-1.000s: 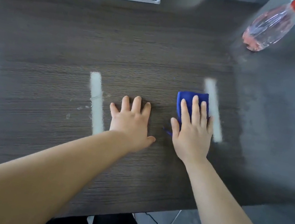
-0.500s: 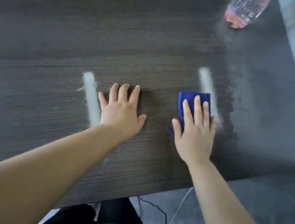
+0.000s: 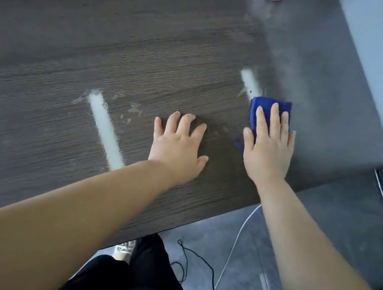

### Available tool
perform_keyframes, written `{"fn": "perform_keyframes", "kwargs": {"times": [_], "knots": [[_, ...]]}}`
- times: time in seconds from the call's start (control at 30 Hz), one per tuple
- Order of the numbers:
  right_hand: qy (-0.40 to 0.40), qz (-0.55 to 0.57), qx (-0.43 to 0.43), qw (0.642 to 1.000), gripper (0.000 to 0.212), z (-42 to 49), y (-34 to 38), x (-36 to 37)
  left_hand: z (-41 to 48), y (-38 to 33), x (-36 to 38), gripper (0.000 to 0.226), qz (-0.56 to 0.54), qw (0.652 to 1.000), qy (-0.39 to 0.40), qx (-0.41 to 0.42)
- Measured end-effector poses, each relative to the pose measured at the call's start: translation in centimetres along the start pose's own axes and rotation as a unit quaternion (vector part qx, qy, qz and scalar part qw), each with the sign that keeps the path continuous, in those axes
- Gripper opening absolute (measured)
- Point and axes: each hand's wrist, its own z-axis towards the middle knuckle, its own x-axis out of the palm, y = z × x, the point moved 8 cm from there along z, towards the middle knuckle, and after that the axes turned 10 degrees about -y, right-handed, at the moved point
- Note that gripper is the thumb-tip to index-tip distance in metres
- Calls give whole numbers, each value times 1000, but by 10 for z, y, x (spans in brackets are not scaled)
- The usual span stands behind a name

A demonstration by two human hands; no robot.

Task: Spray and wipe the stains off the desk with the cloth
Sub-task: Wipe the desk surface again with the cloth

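Two white streaks [image 3: 105, 130] across dark desk [image 3: 74, 49]

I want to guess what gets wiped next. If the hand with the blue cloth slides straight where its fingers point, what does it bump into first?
The right hand presses the blue cloth flat on the desk. Straight ahead, it would probably first meet the short white streak, which touches the cloth's far left corner.

Bare forearms [image 3: 72, 213], black trousers [image 3: 136, 285], and a pale shoe [image 3: 123, 251].
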Motion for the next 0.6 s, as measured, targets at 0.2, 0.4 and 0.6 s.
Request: {"fn": "perform_keyframes", "kwargs": {"times": [0.2,0.4,0.6], "knots": [[22,0,-64,998,56,-11,-6,-1,-5,-1,-1,67,1,1000,-4,8],[35,-19,-12,999,53,43,-42,1,-27,10,4,64,-11,1000,-10,-2],[-2,-25,86,996,53,-47,-9,-3,-61,39,6,59,-43,999,-32,-11]]}}
